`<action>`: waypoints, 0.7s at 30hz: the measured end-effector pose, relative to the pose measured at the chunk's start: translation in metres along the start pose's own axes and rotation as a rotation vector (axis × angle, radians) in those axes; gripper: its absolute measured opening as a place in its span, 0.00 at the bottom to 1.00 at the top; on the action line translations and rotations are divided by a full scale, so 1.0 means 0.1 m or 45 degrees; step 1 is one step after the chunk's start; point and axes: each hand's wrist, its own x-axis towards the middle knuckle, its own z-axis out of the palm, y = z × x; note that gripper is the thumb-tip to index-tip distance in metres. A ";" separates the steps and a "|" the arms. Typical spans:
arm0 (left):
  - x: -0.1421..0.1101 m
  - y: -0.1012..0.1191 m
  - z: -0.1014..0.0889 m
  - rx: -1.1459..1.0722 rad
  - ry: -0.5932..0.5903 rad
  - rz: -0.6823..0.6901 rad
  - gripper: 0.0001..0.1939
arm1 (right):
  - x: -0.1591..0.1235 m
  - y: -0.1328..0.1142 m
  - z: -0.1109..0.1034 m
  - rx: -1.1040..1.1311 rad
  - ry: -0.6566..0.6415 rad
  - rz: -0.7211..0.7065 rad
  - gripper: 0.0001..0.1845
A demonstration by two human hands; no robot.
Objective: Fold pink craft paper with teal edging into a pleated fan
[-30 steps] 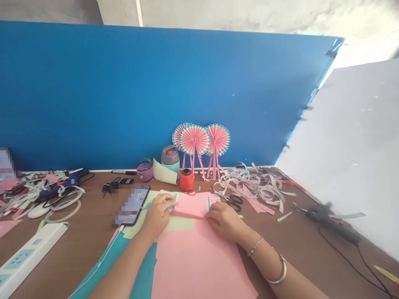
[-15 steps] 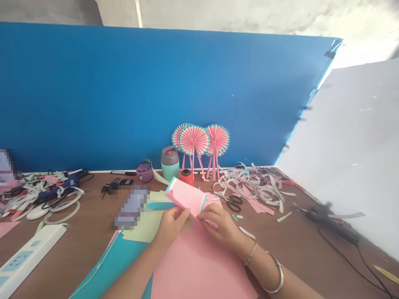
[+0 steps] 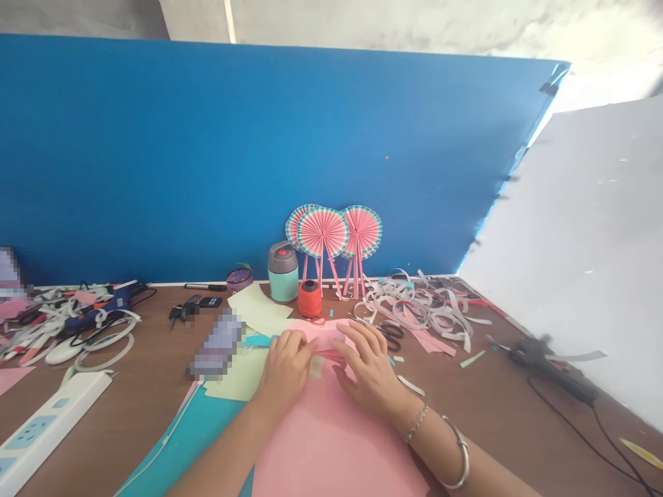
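Note:
My left hand and my right hand hold a folded pink paper low between them, and its shape is mostly hidden by my fingers. It rests over a large pink paper sheet, which runs toward me under both hands. A strip of teal paper lies just beyond my left fingers. A pale green paper sheet sits under the left edge of my left hand.
Pair of scissors and heaped paper strips lie right of my hands. Behind stand paper fans, an orange spool and a bottle. A blurred phone is on the left; a glue gun is far right.
The folded pink paper has come down from its raised, tilted position to lie low over the large sheet. A pale paper sheet now lies flat in front of the bottle.

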 end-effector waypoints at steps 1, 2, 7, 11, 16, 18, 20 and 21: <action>0.00 0.01 0.01 0.028 -0.056 0.014 0.20 | 0.01 0.02 0.02 0.008 -0.059 0.009 0.15; 0.00 0.02 0.02 0.047 -0.104 0.022 0.20 | 0.01 0.04 0.05 0.024 -0.113 0.024 0.13; -0.01 0.01 0.02 0.040 -0.274 0.004 0.18 | -0.03 0.15 0.13 0.094 -0.387 0.164 0.10; -0.02 -0.06 0.01 -0.087 -0.336 -0.128 0.12 | -0.05 0.20 0.12 0.167 -0.527 0.243 0.12; -0.02 -0.14 -0.04 -0.211 -0.345 -0.184 0.12 | -0.05 0.23 0.02 0.342 -0.589 0.248 0.16; -0.02 -0.16 -0.06 -0.250 -0.356 -0.179 0.14 | -0.05 0.25 -0.02 0.398 -0.619 0.252 0.21; -0.03 -0.17 -0.08 -0.279 -0.367 -0.179 0.15 | -0.06 0.27 -0.03 0.436 -0.631 0.248 0.22; -0.03 -0.17 -0.08 -0.293 -0.371 -0.184 0.16 | -0.07 0.27 -0.03 0.454 -0.620 0.251 0.21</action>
